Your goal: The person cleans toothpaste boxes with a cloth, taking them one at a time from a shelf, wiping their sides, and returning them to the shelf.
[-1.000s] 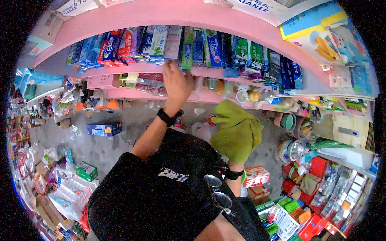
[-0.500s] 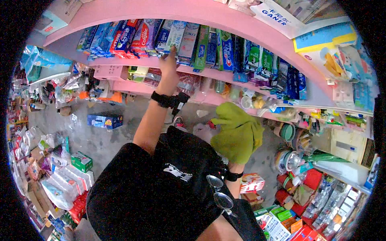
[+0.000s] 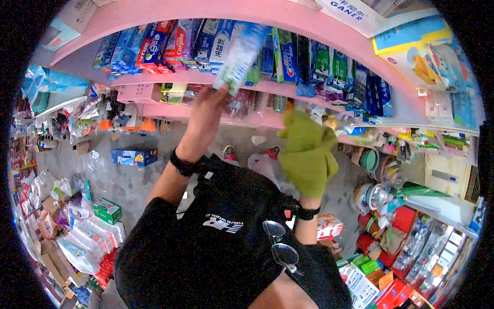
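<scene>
My left hand (image 3: 207, 110) grips the near end of a toothpaste box (image 3: 237, 64), pale blue and white with green, tilted and slightly blurred in front of the shelf row. More toothpaste boxes (image 3: 181, 41) stand side by side on the pink shelf (image 3: 190, 78), among them red Colgate ones. A green cloth (image 3: 307, 159) covers my right hand, below the shelf edge and to the right. The cloth hides that hand's fingers, but it hangs bunched around them, held up above the floor. Only the right wrist with its black band shows beneath it.
A blue box (image 3: 135, 156) lies on the grey floor (image 3: 170, 141). White wrapped packs (image 3: 85, 239) and a green box (image 3: 107, 210) are piled at the left. Nested basins (image 3: 369, 159) stand at the right. A yellow-and-blue package (image 3: 414, 46) sits on the upper shelf.
My left hand has drawn a toothpaste box out of the row and pulled back toward my body. My right hand with the green cloth has risen slightly.
</scene>
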`<state>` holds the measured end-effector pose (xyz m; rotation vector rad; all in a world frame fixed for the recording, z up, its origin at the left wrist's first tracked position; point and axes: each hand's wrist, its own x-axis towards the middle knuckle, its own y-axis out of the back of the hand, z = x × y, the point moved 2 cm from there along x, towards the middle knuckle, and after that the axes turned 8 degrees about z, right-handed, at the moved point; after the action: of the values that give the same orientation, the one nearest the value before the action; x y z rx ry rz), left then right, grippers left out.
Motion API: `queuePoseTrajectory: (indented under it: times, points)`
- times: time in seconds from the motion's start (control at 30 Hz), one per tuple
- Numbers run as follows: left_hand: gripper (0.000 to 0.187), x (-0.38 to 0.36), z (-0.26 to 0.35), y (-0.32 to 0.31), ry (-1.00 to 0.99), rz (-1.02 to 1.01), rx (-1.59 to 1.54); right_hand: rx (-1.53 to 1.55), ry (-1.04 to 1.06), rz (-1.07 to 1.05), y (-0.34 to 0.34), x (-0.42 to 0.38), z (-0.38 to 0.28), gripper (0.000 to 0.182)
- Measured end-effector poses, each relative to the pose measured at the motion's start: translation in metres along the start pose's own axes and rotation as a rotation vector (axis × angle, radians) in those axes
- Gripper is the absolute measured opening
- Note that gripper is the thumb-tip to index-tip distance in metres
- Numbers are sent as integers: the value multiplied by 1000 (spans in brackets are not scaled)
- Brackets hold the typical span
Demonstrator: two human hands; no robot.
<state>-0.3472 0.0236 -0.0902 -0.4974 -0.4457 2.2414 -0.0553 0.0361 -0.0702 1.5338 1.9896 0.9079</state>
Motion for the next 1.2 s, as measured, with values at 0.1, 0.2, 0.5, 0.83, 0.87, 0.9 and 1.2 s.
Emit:
queuePoseTrajectory:
  times: [0.1,0.2,0.5,0.83,0.87,0.9,1.2]
  points:
    - [24,-46,3,-31,148,-124,120,-183,94,-193,-13,20,-61,46]
    - [32,-87,-25,-56,168,-189,339,-835,165,-668,-29,36,-102,45]
    - [37,-90,4,-51,-11,-408,536,310,124,358,-3,25,12,48]
    - [46,-88,15,-54,-488,-352,787,-172,216,325,4,7,-19,42]
    - [46,-85,19,-55,-513,-359,847,-151,205,320,4,8,-26,42]
    - [46,-84,16,-53,-514,-354,848,-128,178,321,9,9,-34,41]
    - [41,-87,18,-46,140,-249,345,-57,125,330,14,12,-33,41]
